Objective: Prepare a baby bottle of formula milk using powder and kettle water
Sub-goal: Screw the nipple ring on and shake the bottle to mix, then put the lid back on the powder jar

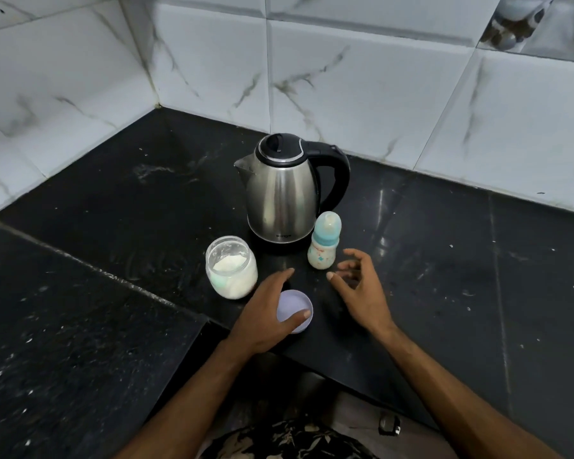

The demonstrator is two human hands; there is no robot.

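Observation:
A steel kettle (284, 193) with a black lid and handle stands on the black counter (444, 260). Just to its front right is a baby bottle (323, 241), upright with a blue cap on. An open clear jar (231, 271) holding white powder and a pale green scoop sits front left of the kettle. My left hand (269, 313) holds the jar's lilac lid (295, 311), upside down, on the counter near the front edge. My right hand (362, 289) hovers with fingers spread a little in front of the bottle, not touching it.
White marble-look tiles (362, 77) line the walls behind and to the left, meeting in a corner. The counter steps inward in front of me, with its edge (193, 313) running diagonally. A small dark object (390, 425) lies on the floor below.

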